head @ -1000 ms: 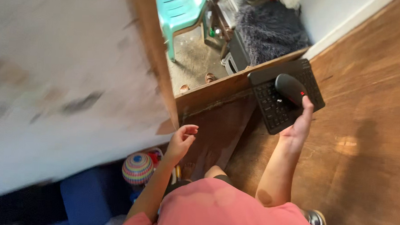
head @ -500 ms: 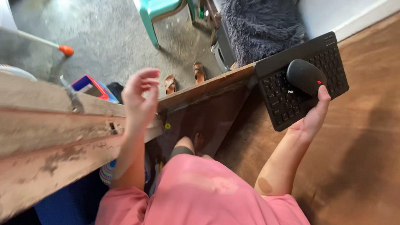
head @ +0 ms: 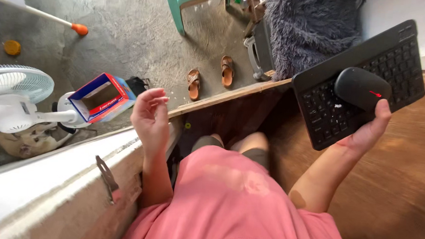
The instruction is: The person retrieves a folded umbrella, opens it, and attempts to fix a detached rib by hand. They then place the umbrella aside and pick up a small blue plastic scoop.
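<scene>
The right hand (head: pixel 364 133) still held the black keyboard (head: pixel 362 80) from below, fingers clamped, with the dark mouse (head: pixel 362 88) lying on its keys. The left hand (head: pixel 150 117) stayed empty, fingers loosely curled, now raised beside the wooden ledge (head: pixel 223 98), where the view had swung over the floor.

open cardboard box (head: pixel 102 98) | on floor by fan | blue outside, red-white flap

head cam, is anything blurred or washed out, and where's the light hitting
Head view: the pink shirt and wooden floor at the bottom are motion-smeared; the black keyboard and mouse in the right hand stay fairly sharp; the pale ledge at lower left is overexposed; daylight falls evenly on the concrete floor.
</scene>
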